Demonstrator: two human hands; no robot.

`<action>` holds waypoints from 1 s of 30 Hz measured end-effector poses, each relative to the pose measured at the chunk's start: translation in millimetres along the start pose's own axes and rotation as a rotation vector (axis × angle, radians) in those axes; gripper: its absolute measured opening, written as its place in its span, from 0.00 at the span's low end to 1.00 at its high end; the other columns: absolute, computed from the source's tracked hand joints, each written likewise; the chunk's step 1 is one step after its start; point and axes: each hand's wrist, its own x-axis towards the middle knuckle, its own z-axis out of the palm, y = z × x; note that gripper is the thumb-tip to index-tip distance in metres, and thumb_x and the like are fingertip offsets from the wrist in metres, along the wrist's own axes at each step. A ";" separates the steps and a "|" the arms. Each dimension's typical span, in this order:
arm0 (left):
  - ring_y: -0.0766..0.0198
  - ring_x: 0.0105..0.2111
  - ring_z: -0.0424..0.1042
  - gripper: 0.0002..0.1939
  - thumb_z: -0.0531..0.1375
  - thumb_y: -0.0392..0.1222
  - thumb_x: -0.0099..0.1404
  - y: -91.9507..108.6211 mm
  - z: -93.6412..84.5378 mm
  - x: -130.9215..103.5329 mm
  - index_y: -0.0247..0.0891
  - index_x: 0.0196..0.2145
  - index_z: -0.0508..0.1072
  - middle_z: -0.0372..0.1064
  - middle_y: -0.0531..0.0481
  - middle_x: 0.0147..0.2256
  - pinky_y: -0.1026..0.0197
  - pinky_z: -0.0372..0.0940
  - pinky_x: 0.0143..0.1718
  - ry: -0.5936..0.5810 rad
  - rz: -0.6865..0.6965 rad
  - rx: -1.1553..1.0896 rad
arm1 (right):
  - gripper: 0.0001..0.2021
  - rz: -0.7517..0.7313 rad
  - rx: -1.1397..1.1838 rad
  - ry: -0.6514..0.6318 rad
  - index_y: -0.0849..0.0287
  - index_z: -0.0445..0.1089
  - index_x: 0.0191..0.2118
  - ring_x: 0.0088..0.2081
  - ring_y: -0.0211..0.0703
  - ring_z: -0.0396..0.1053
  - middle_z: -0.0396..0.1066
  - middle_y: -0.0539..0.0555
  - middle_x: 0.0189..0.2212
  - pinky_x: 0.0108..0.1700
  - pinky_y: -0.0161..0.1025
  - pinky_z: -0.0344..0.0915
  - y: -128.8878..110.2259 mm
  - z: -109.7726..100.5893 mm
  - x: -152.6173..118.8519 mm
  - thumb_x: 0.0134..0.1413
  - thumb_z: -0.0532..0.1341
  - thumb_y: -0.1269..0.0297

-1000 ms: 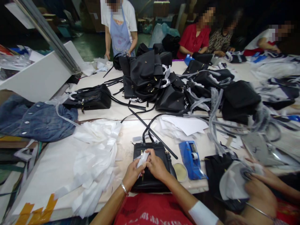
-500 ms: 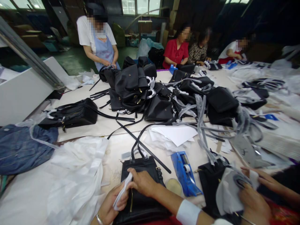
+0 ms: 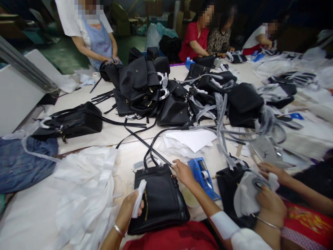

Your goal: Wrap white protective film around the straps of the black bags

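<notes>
A black handbag (image 3: 161,198) lies flat in front of me, with a gold zip on its front and a buckled strap along its right side. My left hand (image 3: 130,205) is closed around a folded piece of white tissue paper (image 3: 139,198) over the bag's left edge. Above the bag's upper right corner, my right hand (image 3: 183,172) has its fingers closed on a long black strap (image 3: 153,148); the strap's end is hidden by the hand. Just right of that hand stands a blue tape dispenser (image 3: 201,177).
Crumpled white tissue (image 3: 85,184) lies at left beside blue denim cloth (image 3: 26,163). White paper sheets (image 3: 191,139) and a heap of black bags (image 3: 137,83) are farther back. At right, a co-worker's hands (image 3: 270,205) handle another black bag. Other people stand or sit around the table.
My right hand has left the white tissue and moved up and right to the black strap. My left hand keeps the tissue. The view has tilted downward.
</notes>
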 end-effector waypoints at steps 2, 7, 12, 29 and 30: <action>0.65 0.16 0.65 0.25 0.51 0.63 0.61 -3.6 -0.7 -3.0 0.36 0.32 0.68 0.69 0.50 0.20 0.66 0.57 0.17 0.047 0.050 0.174 | 0.12 0.028 -0.001 -0.016 0.60 0.67 0.45 0.38 0.43 0.71 0.74 0.55 0.34 0.39 0.35 0.61 12.9 -5.8 -12.9 0.60 0.53 0.61; 0.50 0.35 0.73 0.17 0.53 0.55 0.62 -3.7 -5.7 -16.6 0.40 0.35 0.71 0.72 0.44 0.31 0.54 0.65 0.37 0.243 0.379 0.735 | 0.12 0.042 0.159 -0.105 0.57 0.68 0.41 0.35 0.42 0.70 0.73 0.51 0.32 0.37 0.35 0.62 14.2 0.0 -62.3 0.58 0.56 0.56; 0.47 0.51 0.64 0.18 0.54 0.49 0.63 8.6 19.3 -25.6 0.37 0.46 0.69 0.67 0.38 0.47 0.46 0.54 0.56 0.320 0.694 0.820 | 0.09 0.002 0.131 0.091 0.56 0.68 0.40 0.37 0.42 0.68 0.70 0.51 0.36 0.39 0.36 0.62 -6.7 5.1 -84.8 0.51 0.61 0.65; 0.67 0.22 0.72 0.21 0.68 0.49 0.50 -6.6 118.8 -0.2 0.34 0.35 0.68 0.75 0.44 0.31 0.65 0.69 0.25 -0.020 -0.044 -0.232 | 0.04 -0.093 -0.340 0.242 0.59 0.64 0.35 0.38 0.45 0.65 0.68 0.55 0.34 0.40 0.39 0.59 25.7 -55.8 -33.8 0.60 0.56 0.65; 0.67 0.22 0.72 0.21 0.69 0.50 0.49 -7.1 120.0 1.9 0.35 0.33 0.67 0.75 0.44 0.30 0.65 0.69 0.24 -0.009 -0.041 -0.229 | 0.04 -0.105 -0.409 0.249 0.59 0.64 0.36 0.39 0.47 0.64 0.67 0.56 0.35 0.42 0.40 0.59 27.8 -60.2 -23.4 0.59 0.56 0.65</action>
